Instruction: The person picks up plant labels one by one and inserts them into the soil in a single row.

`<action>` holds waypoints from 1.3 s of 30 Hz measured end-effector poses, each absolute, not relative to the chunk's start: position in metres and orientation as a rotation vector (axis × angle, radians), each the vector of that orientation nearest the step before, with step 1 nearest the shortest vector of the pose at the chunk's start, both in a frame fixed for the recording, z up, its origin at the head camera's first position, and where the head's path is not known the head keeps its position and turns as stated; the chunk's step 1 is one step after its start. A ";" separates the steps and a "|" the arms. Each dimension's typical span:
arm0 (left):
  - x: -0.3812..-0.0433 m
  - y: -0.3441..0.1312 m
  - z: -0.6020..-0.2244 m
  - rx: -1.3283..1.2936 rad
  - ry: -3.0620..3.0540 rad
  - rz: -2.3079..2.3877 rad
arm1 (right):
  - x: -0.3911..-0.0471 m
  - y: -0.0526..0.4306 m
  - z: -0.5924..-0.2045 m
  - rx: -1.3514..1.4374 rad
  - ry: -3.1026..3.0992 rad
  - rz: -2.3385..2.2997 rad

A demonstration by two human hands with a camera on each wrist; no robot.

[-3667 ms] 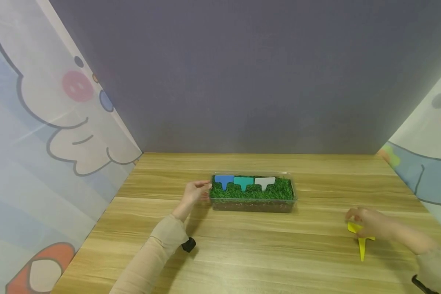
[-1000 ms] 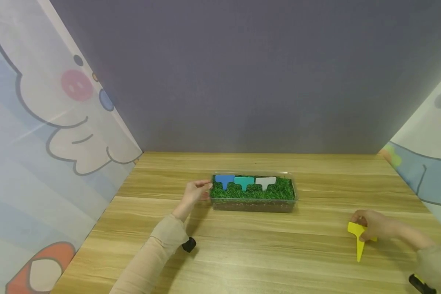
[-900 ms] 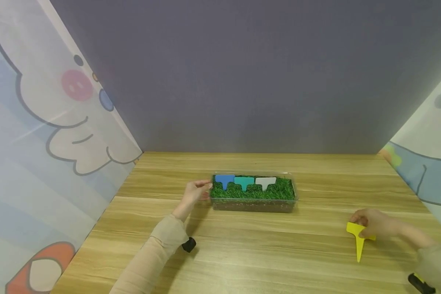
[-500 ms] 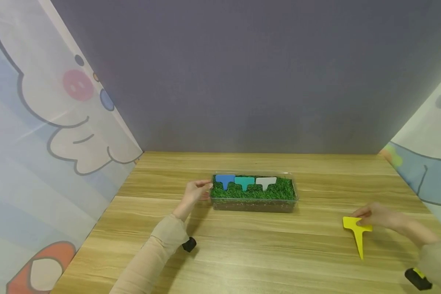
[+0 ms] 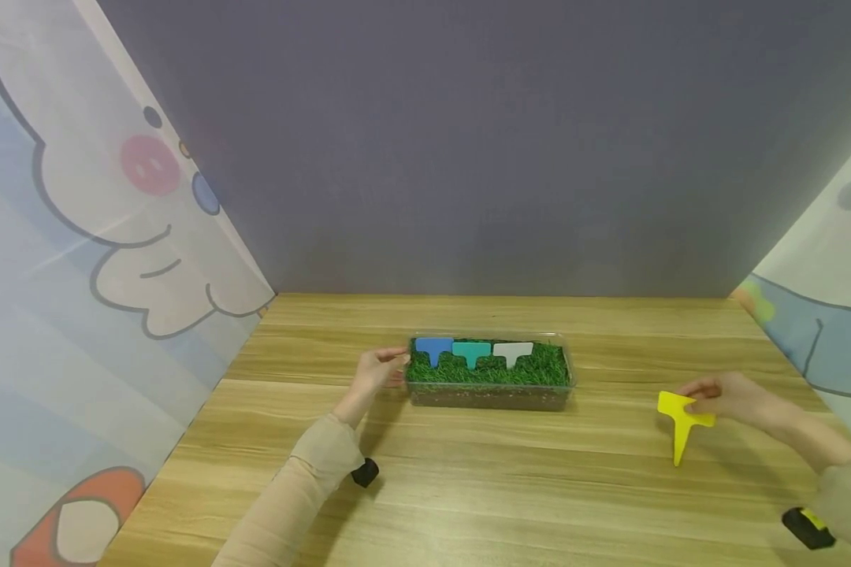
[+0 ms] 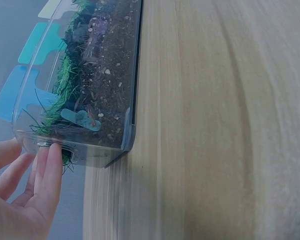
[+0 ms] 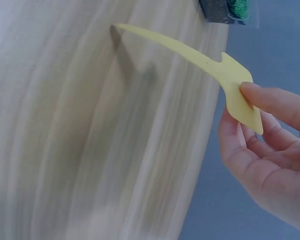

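Observation:
A clear plastic planter box [image 5: 485,396] of soil and green grass stands on the table. Blue [image 5: 434,346], teal [image 5: 471,351] and white [image 5: 513,351] T-shaped plant labels stand in a row in the grass. At the box's left end, my left hand [image 5: 376,372] touches the end wall; in the left wrist view its fairly straight fingers [image 6: 51,175] meet the plastic. To the right of the box, my right hand [image 5: 733,402] pinches a yellow plant label [image 5: 681,421] by its wide head between thumb and fingers. The label's pointed stem [image 7: 175,46] hangs down in the head view.
The wood-grain table [image 5: 510,488] extends in front of the box and to both sides. A grey panel [image 5: 496,157] rises behind it. Cartoon-printed sheets [image 5: 113,315] flank the table.
My right hand took a pinch on the yellow label and has raised it, moving away from the table's front. The left hand and planter box stay in place.

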State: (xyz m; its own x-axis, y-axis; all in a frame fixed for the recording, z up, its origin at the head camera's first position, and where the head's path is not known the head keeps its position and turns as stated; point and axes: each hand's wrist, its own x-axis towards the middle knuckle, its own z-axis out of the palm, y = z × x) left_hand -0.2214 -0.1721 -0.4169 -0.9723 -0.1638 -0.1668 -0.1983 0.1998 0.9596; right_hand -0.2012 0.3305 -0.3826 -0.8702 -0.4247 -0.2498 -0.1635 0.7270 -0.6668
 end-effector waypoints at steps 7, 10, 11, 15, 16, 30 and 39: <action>-0.220 -0.172 -0.416 -0.364 2.412 1.940 | -0.202 0.320 -0.373 -0.478 2.601 -0.934; -0.220 -0.172 -0.416 -0.361 2.403 1.946 | -0.203 0.315 -0.368 -0.476 2.641 -0.926; -0.220 -0.172 -0.416 -0.361 2.399 1.947 | -0.203 0.313 -0.367 -0.477 2.655 -0.926; -0.220 -0.172 -0.415 -0.362 2.397 1.943 | -0.204 0.306 -0.362 -0.506 2.712 -0.942; -0.220 -0.171 -0.415 -0.361 2.398 1.943 | -0.205 0.305 -0.361 -0.512 2.721 -0.951; -0.219 -0.171 -0.415 -0.358 2.408 1.961 | -0.209 0.287 -0.344 -0.723 2.835 -1.050; -0.219 -0.172 -0.415 -0.358 2.403 1.965 | -0.216 0.272 -0.332 -0.718 2.837 -1.075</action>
